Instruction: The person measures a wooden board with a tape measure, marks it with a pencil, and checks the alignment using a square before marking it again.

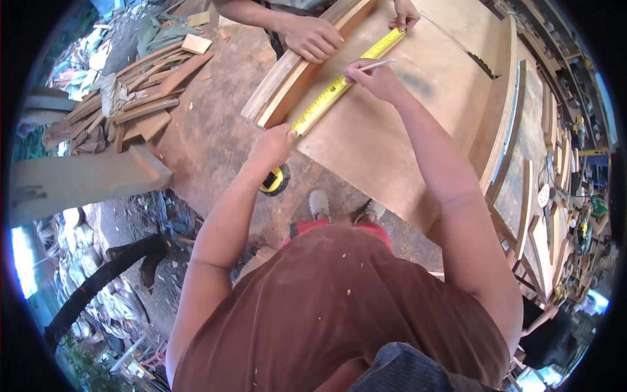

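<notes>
A yellow tape measure (320, 104) is pulled out along the edge of a narrow wooden strip lying on the plywood-like tabletop (366, 144). My left hand (273, 145) is closed on the blade at the near end, and the black-and-yellow case (275, 181) hangs just below it. Farther along, my right hand (373, 78) pinches a pale pencil (380, 65), its fingers close to the tape. Another person's hand (406, 14) holds the far end of the tape. That person's other hand (312, 40) rests on a thick laminated wooden beam (271, 98) left of the tape.
A dark toothed saw blade (482, 65) sticks up through the tabletop at right. Beyond it runs a long wooden fence (498, 117). Offcuts (147, 98) are piled on the ground at left, near a concrete-looking post (91, 183). Tools and wood pieces crowd a bench at far right.
</notes>
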`<state>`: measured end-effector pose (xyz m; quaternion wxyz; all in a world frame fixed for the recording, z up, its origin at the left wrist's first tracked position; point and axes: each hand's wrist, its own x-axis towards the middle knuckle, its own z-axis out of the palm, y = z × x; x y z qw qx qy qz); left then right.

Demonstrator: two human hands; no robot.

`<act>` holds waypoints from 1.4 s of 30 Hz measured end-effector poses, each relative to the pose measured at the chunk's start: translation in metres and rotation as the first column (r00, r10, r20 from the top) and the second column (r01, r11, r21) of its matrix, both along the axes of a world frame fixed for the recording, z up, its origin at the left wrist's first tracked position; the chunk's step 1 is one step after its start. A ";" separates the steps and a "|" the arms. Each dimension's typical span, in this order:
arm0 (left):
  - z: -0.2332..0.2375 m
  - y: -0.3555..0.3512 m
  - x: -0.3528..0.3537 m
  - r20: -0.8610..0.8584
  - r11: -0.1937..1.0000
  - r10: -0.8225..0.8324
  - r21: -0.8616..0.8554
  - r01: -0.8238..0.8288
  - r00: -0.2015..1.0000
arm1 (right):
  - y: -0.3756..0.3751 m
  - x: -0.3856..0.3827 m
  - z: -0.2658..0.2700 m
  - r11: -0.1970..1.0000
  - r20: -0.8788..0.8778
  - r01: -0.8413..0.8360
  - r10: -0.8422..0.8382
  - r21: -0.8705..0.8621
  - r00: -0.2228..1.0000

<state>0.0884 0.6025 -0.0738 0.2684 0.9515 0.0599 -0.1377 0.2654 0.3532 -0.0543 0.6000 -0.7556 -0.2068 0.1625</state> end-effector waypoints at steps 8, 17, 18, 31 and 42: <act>0.011 -0.003 -0.003 -0.078 0.999 0.035 0.002 -0.035 0.996 | -0.005 0.038 -0.020 0.920 0.168 -0.341 0.373 -0.194 0.912; 0.021 -0.013 -0.006 -0.148 0.986 0.096 0.151 -0.074 0.984 | -0.009 0.045 -0.028 0.877 0.154 -0.402 0.449 -0.264 0.880; 0.018 -0.013 -0.008 -0.104 0.983 0.083 0.170 -0.064 0.991 | -0.009 0.046 -0.029 0.876 0.145 -0.407 0.452 -0.260 0.880; 0.024 -0.026 -0.017 -0.053 0.947 0.115 0.308 -0.094 0.992 | -0.011 0.050 -0.042 0.871 0.304 -0.444 0.490 -0.210 0.817; 0.017 -0.024 -0.020 -0.006 0.939 0.091 0.332 -0.084 0.996 | -0.011 0.047 -0.036 0.877 0.344 -0.422 0.479 -0.230 0.808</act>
